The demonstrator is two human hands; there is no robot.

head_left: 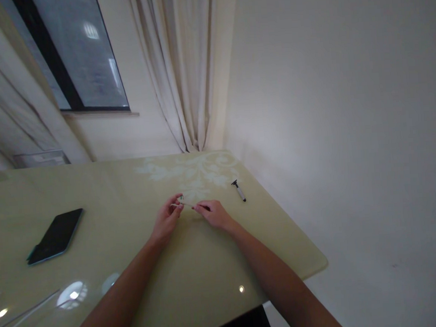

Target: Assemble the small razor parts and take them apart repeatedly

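Both of my hands are held close together above the middle of a glossy pale green table (195, 264). My left hand (167, 218) is closed, pinching a small thin light-coloured item (187, 204) too small to name, with a small dark bit by the fingertips. My right hand (213, 213) pinches the other end of the same thin item. The item spans the narrow gap between the two hands. To the right of my right hand lies a razor (239, 191) with a grey handle and a dark head.
A dark tablet-like slab (59, 235) lies on the table at the left. White cables (23, 316) run across the near left corner. Behind the table are curtains (181, 66) and a window (83, 48). A plain wall (342, 125) borders the table's right side.
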